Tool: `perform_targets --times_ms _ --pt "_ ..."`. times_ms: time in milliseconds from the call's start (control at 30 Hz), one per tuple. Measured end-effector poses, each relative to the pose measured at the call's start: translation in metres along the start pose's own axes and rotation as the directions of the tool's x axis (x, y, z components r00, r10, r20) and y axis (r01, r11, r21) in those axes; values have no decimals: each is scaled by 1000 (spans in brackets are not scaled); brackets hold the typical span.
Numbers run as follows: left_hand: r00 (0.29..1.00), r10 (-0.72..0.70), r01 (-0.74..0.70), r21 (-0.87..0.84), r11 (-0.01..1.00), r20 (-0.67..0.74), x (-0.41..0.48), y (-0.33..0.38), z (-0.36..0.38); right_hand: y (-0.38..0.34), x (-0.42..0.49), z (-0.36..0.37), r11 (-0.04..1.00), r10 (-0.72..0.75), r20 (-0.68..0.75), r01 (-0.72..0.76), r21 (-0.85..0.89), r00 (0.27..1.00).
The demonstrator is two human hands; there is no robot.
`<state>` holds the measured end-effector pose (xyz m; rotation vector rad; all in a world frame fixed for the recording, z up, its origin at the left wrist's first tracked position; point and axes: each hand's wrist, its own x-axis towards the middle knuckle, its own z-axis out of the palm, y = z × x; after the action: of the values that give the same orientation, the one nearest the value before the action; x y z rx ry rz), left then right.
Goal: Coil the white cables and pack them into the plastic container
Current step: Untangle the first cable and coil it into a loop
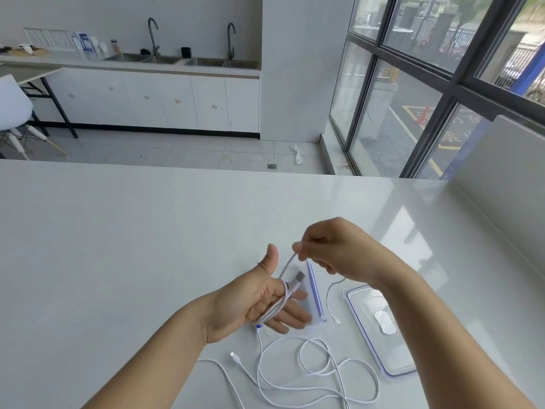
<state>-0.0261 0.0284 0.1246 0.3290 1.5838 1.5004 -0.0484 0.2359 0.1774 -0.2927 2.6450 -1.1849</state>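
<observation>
My left hand (pixel 259 302) is held flat, palm up, with a white cable (pixel 281 301) wound around its fingers; the cable's plug end lies across them. My right hand (pixel 333 249) pinches the same cable just above and to the right. Loose loops of white cable (pixel 312 376) lie on the table below my hands, with a free connector (pixel 234 356) at the left. The clear plastic container (pixel 315 293), blue-trimmed, stands behind my left fingers, partly hidden. Its lid (pixel 380 329) lies flat to the right.
The white table (pixel 147 246) stretches far to the left and back. A low white wall (pixel 501 172) borders its right side. Beyond the far edge are floor, a sink counter and large windows.
</observation>
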Motion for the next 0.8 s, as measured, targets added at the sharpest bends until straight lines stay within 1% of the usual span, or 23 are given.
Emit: perform_targets --times_ms 100,167,233,300,400,567,700,800 --pt "991 79 -83 -28 996 -109 2 -4 1 -20 -16 11 986 -72 -89 58 -157 993" --pt "971 180 -203 -145 968 -156 3 -2 5 -27 -30 24 977 -110 -145 81 -197 983" --pt "943 268 -322 -343 883 -195 3 -2 7 -27 -42 38 981 -131 -187 100 -168 974" --pt "918 328 -397 -466 791 -225 3 -2 7 -23 -52 53 986 -151 -224 131 -105 963" --pt "903 316 -429 -546 720 -292 2 -1 5 -13 -63 76 983 -170 -261 180 16 950" --pt "891 358 -451 -637 625 -279 -1 5 4 10 -76 105 976 -144 -295 186 117 945" --pt "886 412 -432 -709 557 -215 -2 5 5 25 -74 109 974 -108 -239 151 170 965" --pt "876 447 -416 -753 510 -181 -4 5 7 39 -69 112 967 -45 -162 84 242 986"
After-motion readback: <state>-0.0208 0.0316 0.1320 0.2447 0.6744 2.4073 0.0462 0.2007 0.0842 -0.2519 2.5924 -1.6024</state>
